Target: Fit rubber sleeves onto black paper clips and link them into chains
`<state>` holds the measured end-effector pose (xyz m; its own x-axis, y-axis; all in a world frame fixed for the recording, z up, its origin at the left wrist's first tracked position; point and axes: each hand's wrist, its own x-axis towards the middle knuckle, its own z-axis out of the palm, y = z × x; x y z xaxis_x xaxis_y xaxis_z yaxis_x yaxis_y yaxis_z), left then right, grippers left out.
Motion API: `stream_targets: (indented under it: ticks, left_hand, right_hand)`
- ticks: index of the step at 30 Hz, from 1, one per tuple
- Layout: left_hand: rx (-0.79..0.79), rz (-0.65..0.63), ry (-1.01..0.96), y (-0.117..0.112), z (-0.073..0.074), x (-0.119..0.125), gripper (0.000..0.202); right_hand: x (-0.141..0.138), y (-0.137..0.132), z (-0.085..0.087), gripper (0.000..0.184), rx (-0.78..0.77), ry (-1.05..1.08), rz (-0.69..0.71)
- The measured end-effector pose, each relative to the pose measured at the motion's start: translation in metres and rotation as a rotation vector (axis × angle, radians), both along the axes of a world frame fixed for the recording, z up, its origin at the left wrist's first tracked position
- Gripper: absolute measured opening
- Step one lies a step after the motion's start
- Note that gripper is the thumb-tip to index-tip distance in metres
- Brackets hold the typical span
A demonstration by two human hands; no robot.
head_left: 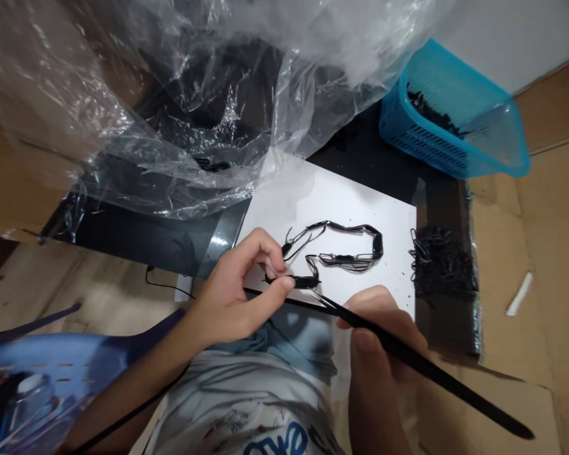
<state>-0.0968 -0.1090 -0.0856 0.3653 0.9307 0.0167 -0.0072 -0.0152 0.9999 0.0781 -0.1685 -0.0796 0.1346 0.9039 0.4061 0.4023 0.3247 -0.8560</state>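
Observation:
My left hand [246,284] is closed, thumb and fingers pinching one end of a chain of small black pieces joined by thin black wires [346,259]. The black piece [306,282] at that end sticks out to the right of my fingertips. The rest of the chain loops over a white sheet [308,189]. My right hand [384,335] grips long black tweezers [408,354], whose fine tips lie just below and right of the held piece. I cannot tell whether the tips touch it.
A pile of black wire pieces [440,260] lies right of the sheet. Farther back stands a blue basket [455,151] with dark small parts inside. Clear plastic film [194,139] drapes over the far left. A blue plastic chair [76,360] is at lower left, cardboard [540,272] at right.

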Motion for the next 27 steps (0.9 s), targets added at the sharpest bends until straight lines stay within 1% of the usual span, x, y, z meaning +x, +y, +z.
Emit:
stream_targets:
  ticks: [1, 3, 9, 14, 19, 27]
  left_hand:
    - [0.004, 0.004, 0.003, -0.0001, -0.0004, 0.0004, 0.017]
    - [0.012, 0.009, 0.012, -0.0003, -0.0010, 0.0012, 0.017]
    - [0.026, 0.009, 0.040, 0.0000, -0.0011, 0.0019, 0.017]
    - [0.026, 0.006, 0.038, 0.0000, -0.0016, 0.0014, 0.016]
    - [0.028, 0.010, 0.042, -0.0009, -0.0027, 0.0012, 0.015]
    - [0.007, 0.005, 0.044, -0.0008, -0.0028, 0.0009, 0.016]
  right_hand:
    - [-0.0003, -0.0016, -0.0001, 0.004, 0.009, -0.019, 0.013]
    - [-0.0023, -0.0023, 0.0004, 0.007, 0.029, -0.002, 0.033]
    - [-0.0039, -0.0006, 0.0015, 0.008, 0.001, -0.035, 0.051]
    - [-0.0020, -0.0046, -0.0013, 0.010, 0.005, -0.022, 0.027]
    - [-0.0050, -0.0018, 0.0001, 0.006, -0.033, 0.015, 0.025]
    - [-0.0037, 0.0025, 0.0039, 0.007, -0.064, 0.015, 0.073]
